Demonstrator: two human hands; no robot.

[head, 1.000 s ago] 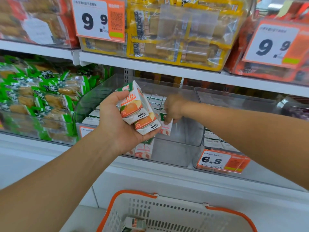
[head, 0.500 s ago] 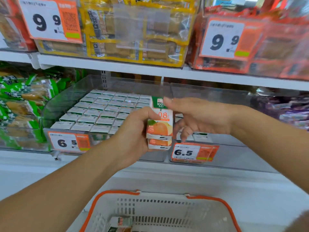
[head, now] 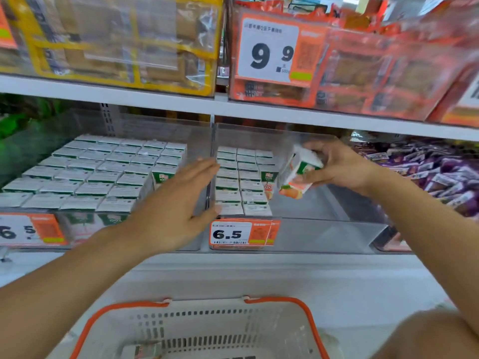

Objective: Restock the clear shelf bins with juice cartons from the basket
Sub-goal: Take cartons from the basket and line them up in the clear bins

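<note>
Our right hand [head: 342, 164] pinches 1 tilted juice carton [head: 298, 174] over the right bin's [head: 324, 234] bare gap, ready to slot in, while our left hand [head: 176, 203] hovers flat-fingered, holding nothing.

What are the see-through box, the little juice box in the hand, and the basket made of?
The see-through bin looks like clear hard plastic: you see cartons through its shiny walls. The juice carton in the right hand looks like printed, coated cardboard with folded edges. The basket seems matte white plastic with slots and an orange rim.
</note>
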